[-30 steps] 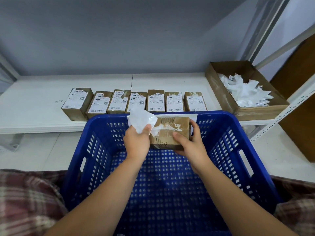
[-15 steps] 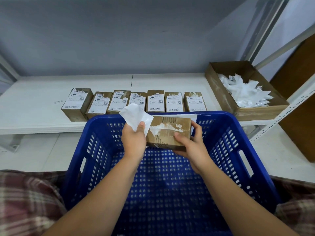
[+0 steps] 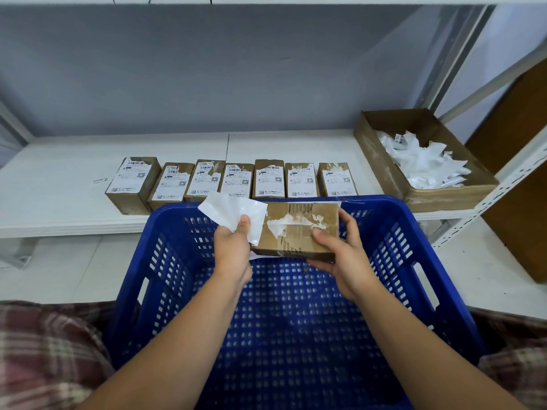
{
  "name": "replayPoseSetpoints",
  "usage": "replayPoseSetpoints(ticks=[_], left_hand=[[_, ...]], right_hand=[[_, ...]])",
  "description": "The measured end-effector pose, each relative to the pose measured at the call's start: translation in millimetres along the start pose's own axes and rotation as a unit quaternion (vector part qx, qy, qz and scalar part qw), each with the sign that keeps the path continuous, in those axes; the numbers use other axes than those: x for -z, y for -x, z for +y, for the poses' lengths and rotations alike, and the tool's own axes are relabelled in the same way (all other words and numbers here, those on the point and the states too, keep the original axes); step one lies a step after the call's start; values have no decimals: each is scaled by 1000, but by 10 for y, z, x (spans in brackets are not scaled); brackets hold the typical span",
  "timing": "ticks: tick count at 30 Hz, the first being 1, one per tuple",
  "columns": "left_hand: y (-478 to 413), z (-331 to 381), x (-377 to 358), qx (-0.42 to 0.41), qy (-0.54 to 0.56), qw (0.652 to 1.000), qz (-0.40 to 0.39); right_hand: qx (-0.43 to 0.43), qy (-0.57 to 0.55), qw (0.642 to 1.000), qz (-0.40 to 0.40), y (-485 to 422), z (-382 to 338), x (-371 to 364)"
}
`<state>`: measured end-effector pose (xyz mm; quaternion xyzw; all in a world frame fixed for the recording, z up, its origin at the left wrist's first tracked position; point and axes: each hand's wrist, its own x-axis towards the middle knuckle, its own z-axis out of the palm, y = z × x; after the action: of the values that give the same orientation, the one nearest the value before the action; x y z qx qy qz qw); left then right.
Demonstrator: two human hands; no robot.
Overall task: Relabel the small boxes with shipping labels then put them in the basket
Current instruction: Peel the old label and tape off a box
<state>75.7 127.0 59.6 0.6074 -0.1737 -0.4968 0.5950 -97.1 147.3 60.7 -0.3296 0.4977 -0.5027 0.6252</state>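
Observation:
Over the blue basket (image 3: 393, 261) my right hand (image 3: 340, 255) grips a small brown cardboard box (image 3: 299, 232) by its right end. White scraps of torn label cling to the box's top. My left hand (image 3: 232, 247) pinches a peeled white label (image 3: 233, 211) between thumb and fingers, just left of the box. The label's lower edge still lies against the box's left end. Several small boxes (image 3: 236, 182) with printed shipping labels stand in a row on the white shelf (image 3: 59, 187) behind the basket.
An open cardboard tray (image 3: 438, 196) with crumpled white label scraps sits at the shelf's right end. Metal shelf uprights (image 3: 503, 184) run at the right. The basket rests on my lap, plaid cloth on both sides.
My left hand has pulled the white label further left, off the box's top. The box has tilted and dropped slightly in my right hand.

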Motion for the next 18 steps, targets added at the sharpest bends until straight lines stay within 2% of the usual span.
replayPoseSetpoints(ticks=[4,9,12,15,18], left_hand=[[73,0,11,27,46,999,0],[74,90,13,25,38,998,-35],[60,129,30,-12,11,996,-83],[27,176,67,-58,-20,987,-147],[42,222,32,-89,-122,969,-193]], right_hand=[[-7,14,1000,-4,-7,11,-14],[-3,-16,1000,-17,-11,27,36],[-11,-38,999,-4,-14,36,39],[4,-8,1000,20,-16,32,-12],[14,-9,999,45,-23,37,-20]])
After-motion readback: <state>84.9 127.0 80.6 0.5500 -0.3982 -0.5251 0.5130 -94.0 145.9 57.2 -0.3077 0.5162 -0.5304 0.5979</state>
